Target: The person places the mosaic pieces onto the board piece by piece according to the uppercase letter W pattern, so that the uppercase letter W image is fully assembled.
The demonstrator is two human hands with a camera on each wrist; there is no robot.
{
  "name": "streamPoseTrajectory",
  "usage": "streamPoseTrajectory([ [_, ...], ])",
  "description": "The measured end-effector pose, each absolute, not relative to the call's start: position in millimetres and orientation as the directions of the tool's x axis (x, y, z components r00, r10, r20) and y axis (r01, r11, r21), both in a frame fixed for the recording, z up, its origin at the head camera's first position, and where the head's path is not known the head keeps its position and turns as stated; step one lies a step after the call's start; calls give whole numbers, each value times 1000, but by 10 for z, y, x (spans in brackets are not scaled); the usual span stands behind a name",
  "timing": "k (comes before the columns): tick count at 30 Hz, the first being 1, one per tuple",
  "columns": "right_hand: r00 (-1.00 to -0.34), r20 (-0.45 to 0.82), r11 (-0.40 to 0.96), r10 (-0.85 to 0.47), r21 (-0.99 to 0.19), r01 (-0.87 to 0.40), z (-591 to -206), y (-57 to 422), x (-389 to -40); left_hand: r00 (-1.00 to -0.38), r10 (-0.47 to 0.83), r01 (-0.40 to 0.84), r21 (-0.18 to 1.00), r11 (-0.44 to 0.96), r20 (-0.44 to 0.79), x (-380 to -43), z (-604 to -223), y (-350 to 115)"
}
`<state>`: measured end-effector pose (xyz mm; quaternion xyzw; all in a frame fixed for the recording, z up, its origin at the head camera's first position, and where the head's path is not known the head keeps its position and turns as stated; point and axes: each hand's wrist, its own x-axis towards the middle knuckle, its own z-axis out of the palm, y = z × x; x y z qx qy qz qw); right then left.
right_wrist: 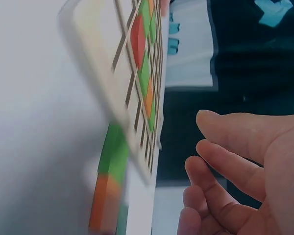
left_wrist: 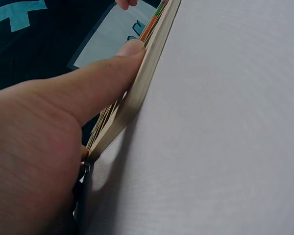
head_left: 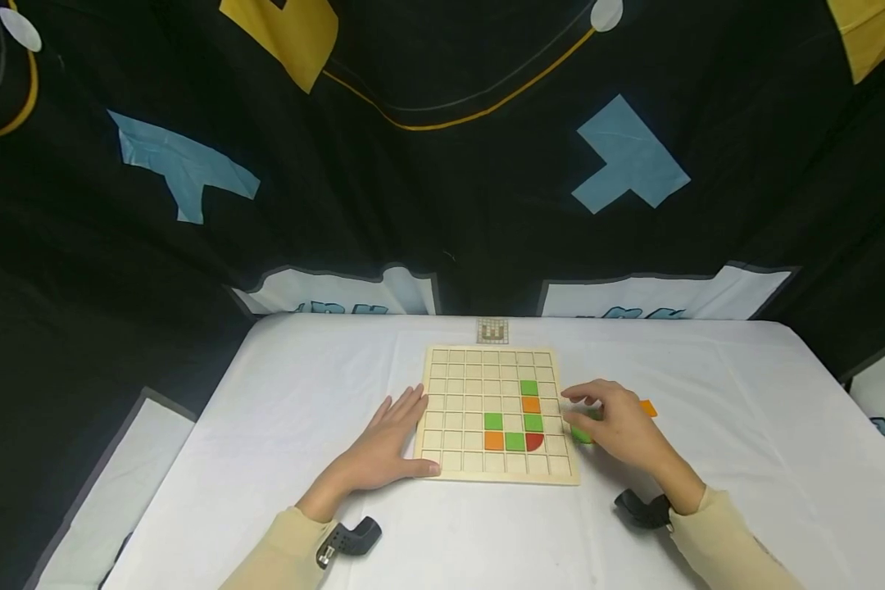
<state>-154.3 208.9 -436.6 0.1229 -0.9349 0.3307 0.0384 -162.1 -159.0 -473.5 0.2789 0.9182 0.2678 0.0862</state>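
Note:
A wooden grid board (head_left: 457,397) lies on the white table. Green tiles and orange tiles (head_left: 493,441) sit in its squares, along with one red tile (head_left: 534,442) that has a rounded corner. My left hand (head_left: 383,447) rests at the board's left side, fingers straight, with the thumb (left_wrist: 103,78) on the near left corner. Right of the board hovers my right hand (head_left: 619,422), its fingers loosely bent and nothing between them. Beside and partly beneath it are loose pieces: a green one (head_left: 581,435) and an orange one (head_left: 648,408); others are partly hidden.
A small patterned square (head_left: 492,330) lies beyond the board's far edge. White cloth (head_left: 324,352) covers the table, and a dark curtain (head_left: 442,213) with blue and yellow shapes hangs behind it. Each wrist carries a black camera mount (head_left: 357,537).

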Motion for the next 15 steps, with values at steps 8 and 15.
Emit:
streamPoseTrajectory([
  [8, -977, 169, 788, -131, -579, -206, -4383, 2400, -1510, -831, 557, 467, 538, 702, -5, -1624, -4744, -1595],
  [15, -984, 167, 801, -66, -579, -152, -4427, 2625, -1479, -828, 560, 470, 546, 694, 2, -1626, -4763, -1598],
])
